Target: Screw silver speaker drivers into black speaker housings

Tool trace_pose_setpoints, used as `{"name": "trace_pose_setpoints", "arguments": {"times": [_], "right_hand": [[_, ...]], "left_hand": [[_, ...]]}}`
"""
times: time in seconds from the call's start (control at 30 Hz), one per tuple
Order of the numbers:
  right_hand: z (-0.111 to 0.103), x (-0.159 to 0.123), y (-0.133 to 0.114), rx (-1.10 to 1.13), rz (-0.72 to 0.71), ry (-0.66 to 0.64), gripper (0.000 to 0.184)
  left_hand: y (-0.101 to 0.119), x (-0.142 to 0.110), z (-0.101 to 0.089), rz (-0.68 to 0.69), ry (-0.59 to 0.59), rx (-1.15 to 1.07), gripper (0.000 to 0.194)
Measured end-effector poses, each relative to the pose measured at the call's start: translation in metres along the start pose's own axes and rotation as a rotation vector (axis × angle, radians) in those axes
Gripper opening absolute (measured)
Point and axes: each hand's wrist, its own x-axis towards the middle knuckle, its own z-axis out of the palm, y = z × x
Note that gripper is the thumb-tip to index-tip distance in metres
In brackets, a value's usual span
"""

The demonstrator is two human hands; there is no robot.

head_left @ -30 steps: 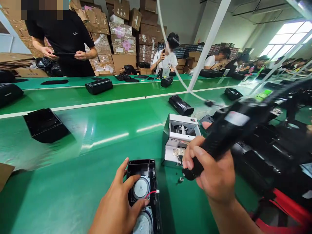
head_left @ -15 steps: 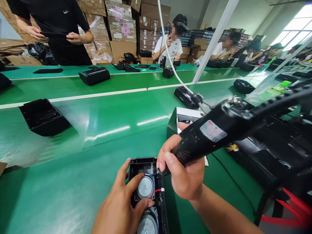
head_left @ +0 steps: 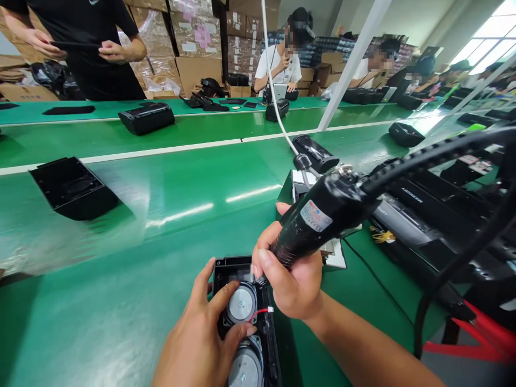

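My right hand is wrapped round a black electric screwdriver, which slants down to the left with its cable at the top. Its tip end reaches the upper right part of a black speaker housing; the bit itself is hidden by my fingers. Two round speaker drivers with silver backs sit in the housing, an upper driver and a lower driver. My left hand grips the housing from the left, thumb and index finger resting around the upper driver. A red wire with a white plug crosses the housing's right edge.
An open black housing lies on the green belt at left. Behind my right hand stands an open white box. Black speaker parts crowd the right side, with a thick cable hanging there. Co-workers stand or sit across the line.
The screwdriver and my right hand have shifted slightly left and steepened a little, over the housing. My left hand keeps its hold. The whole view has tilted slightly downward.
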Motion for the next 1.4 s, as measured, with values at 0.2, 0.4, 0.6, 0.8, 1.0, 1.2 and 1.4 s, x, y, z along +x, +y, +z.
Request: {"name": "trace_pose_setpoints", "arguments": {"times": [0.2,0.4,0.6,0.8,1.0,1.2,1.4], "right_hand": [[0.001,-0.008,0.003,0.031,-0.002,-0.081,0.052],[0.002,-0.015,0.007,0.036,0.012,-0.065,0.053],[0.003,-0.012,0.006,-0.024,0.028,-0.037,0.037],[0.01,-0.013,0.009,-0.103,0.037,-0.003,0.033],[-0.01,0.006,-0.028,-0.034,-0.126,0.166,0.042],[-0.065,0.026,-0.061,-0.284,-0.348,0.314,0.056],[-0.066,0.019,-0.054,-0.317,-0.207,0.263,0.046]], "left_hand": [[0.009,-0.001,-0.001,-0.019,-0.025,-0.019,0.053],[0.019,0.0,-0.007,-0.067,-0.068,-0.045,0.048],[0.018,0.002,-0.006,-0.061,-0.076,-0.068,0.049],[0.004,0.009,-0.005,-0.012,-0.042,-0.084,0.052],[-0.011,0.018,-0.002,-0.015,-0.024,-0.162,0.05],[0.014,0.024,-0.002,-0.083,0.015,-0.226,0.052],[0.037,0.028,-0.011,-0.089,-0.022,-0.231,0.049]]}}
